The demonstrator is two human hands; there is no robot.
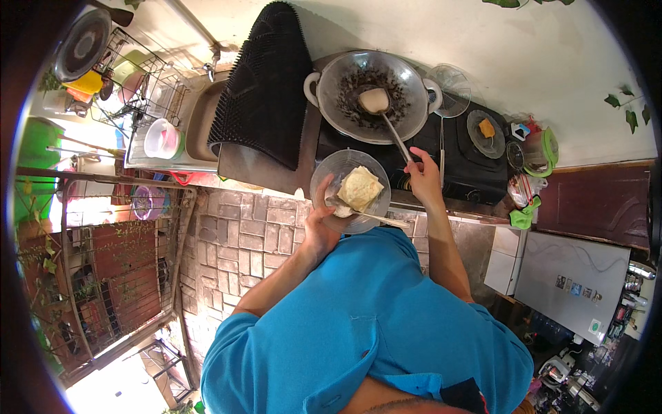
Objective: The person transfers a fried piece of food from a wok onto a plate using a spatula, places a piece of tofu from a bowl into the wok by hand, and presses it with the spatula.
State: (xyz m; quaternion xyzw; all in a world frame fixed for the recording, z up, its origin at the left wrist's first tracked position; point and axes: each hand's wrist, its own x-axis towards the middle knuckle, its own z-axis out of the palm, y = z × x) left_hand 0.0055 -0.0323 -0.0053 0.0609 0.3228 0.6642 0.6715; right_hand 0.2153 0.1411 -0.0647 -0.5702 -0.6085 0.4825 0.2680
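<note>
My left hand supports a clear glass bowl close to my body. A pale yellow, lumpy mass of food lies in the bowl, with a metal spoon resting over the rim beside it. My right hand grips the handle of a long metal spatula. The spatula's broad head is inside a two-handled metal wok, near its middle. Dark residue coats the wok's bottom. The wok stands on the left side of a black stove.
A wire strainer lies right of the wok, and a glass plate with an orange-brown piece sits farther right. A spiky black rubber mat leans left of the wok, beside the sink. A refrigerator stands at right.
</note>
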